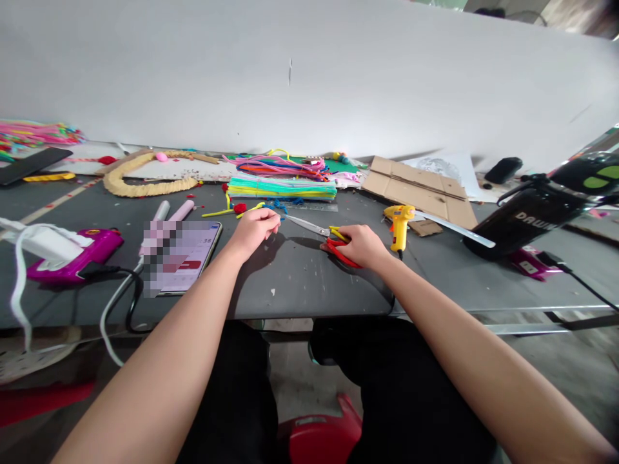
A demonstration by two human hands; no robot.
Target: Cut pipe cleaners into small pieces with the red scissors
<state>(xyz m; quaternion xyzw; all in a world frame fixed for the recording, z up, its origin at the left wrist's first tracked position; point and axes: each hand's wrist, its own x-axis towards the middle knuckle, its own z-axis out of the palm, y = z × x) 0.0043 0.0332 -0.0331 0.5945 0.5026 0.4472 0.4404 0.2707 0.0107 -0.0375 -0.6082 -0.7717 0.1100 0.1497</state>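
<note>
One pair of red-and-yellow-handled steel scissors (pixel 320 230) sits in the right hand (pixel 362 245), fingers curled round the grips, tips just beside the left hand (pixel 257 227), its fingertips pressed together, whether on anything I cannot tell. Snipping seems in hand, calling for blades clear of those fingertips; beyond them lies one turquoise-and-yellow fuzzy-stem bundle (pixel 283 189), right of the gripping fingers one yellow plastic glue gun (pixel 400 225)

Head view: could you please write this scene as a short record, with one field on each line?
Left hand: curled near the blade tips; whether it holds anything is unclear
Right hand: holds the scissors by the red and yellow handles
Beyond the hands: turquoise and yellow bundle
Right side: yellow glue gun, black bottle
Left side: phone
Surface: grey table
</note>
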